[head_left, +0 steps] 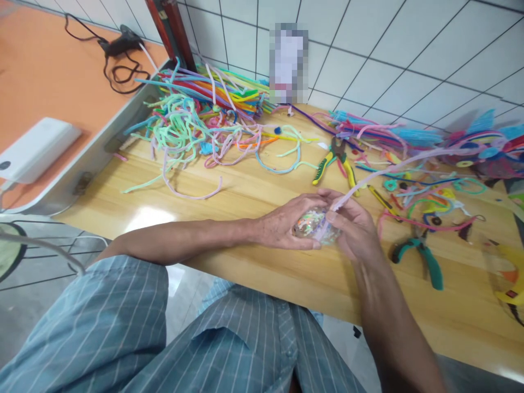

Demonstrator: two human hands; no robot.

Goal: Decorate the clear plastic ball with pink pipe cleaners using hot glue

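Note:
My left hand (282, 222) is wrapped around a clear, rounded object (311, 222) filled with small colourful bits; its exact kind is hard to make out. From the other side my right hand (355, 225) cups the same object. Between the thumb and fingers of that hand runs a long lilac pipe cleaner (379, 173). One end lies against the clear object, and the rest arches up to the right over the table. Both hands are closed, just above the front part of the wooden table (245, 210).
Bundled pipe cleaners (229, 93) and a green tangle (180, 123) lie back left. Yellow-green pliers (336, 158), a yellow cutter (383, 200) and teal pliers (421, 251) lie around my right hand. A pixelated upright item (289, 63) leans against the tiled wall.

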